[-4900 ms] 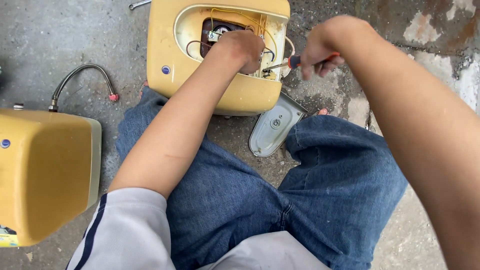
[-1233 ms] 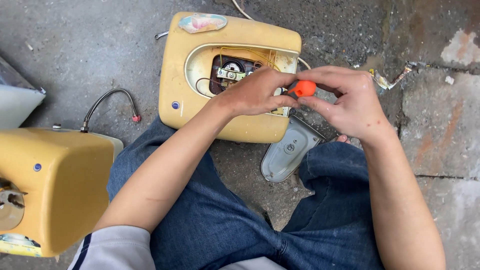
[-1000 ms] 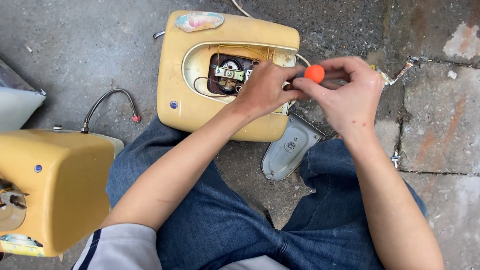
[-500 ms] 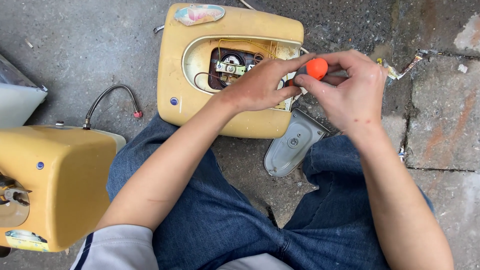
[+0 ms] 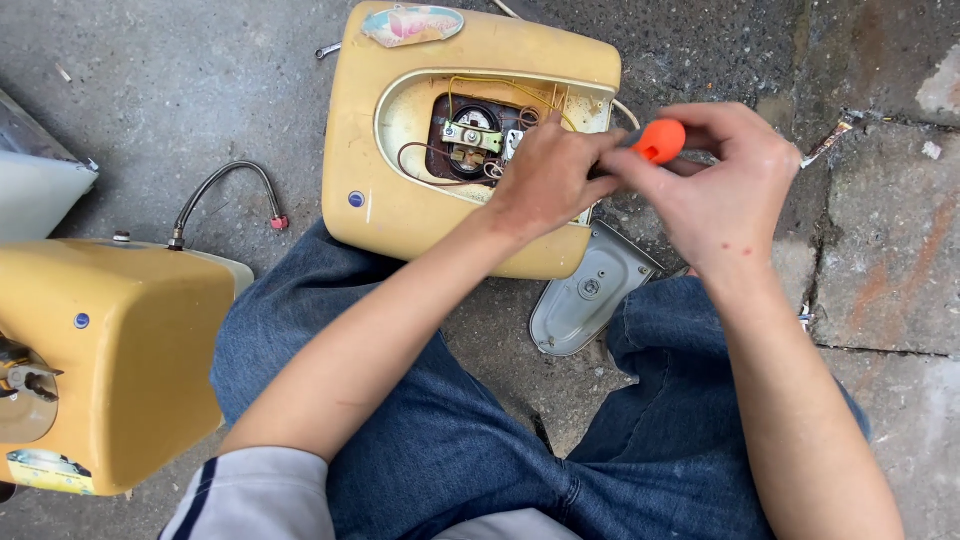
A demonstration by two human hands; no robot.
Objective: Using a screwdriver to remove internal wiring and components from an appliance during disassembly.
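Pinching an orange-handled screwdriver [image 5: 655,141], both hands' [image 5: 545,180] grips cover the yellow heater's [image 5: 400,200] opening, grey cover [image 5: 590,300] alongside.

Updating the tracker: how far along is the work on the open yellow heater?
Done: the grey cover plate is off and lies on the ground beside the yellow water heater, baring the wiring compartment. In hand: the right hand holds the orange-handled screwdriver, the left hand steadying at the opening. Left: the internal parts are in place, and the second yellow unit sits aside.
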